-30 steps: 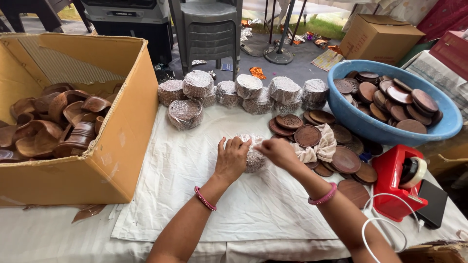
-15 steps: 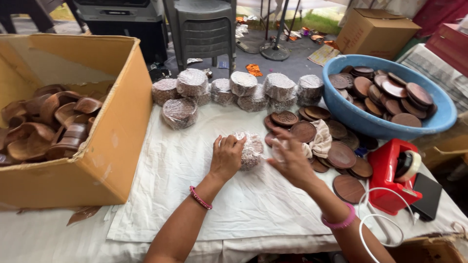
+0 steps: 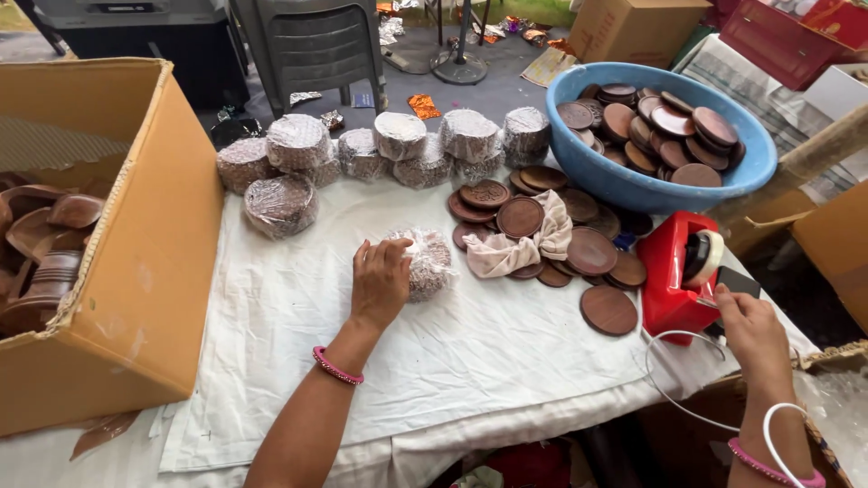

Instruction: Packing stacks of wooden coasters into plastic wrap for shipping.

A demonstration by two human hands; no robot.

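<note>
My left hand (image 3: pixel 380 282) rests on a stack of round discs wrapped in clear film (image 3: pixel 428 262), pressing it onto the white cloth (image 3: pixel 470 361). My right hand (image 3: pixel 752 330) is at the table's right edge, beside a red tape dispenser (image 3: pixel 680 271), with its fingers pinched at the dispenser's front; what they hold is too small to tell. Loose brown round discs (image 3: pixel 592 250) lie between the two hands, with a crumpled beige rag (image 3: pixel 520 248) on them.
Several wrapped stacks (image 3: pixel 398 145) line the far side of the cloth. A blue basin (image 3: pixel 624 181) full of brown discs stands at back right. A large cardboard box (image 3: pixel 136 262) with brown pieces stands at left. A white cable (image 3: pixel 674 380) loops near the right edge.
My right hand has left the wrapped stack and moved right to the red tape dispenser. My left hand stays on the stack.
</note>
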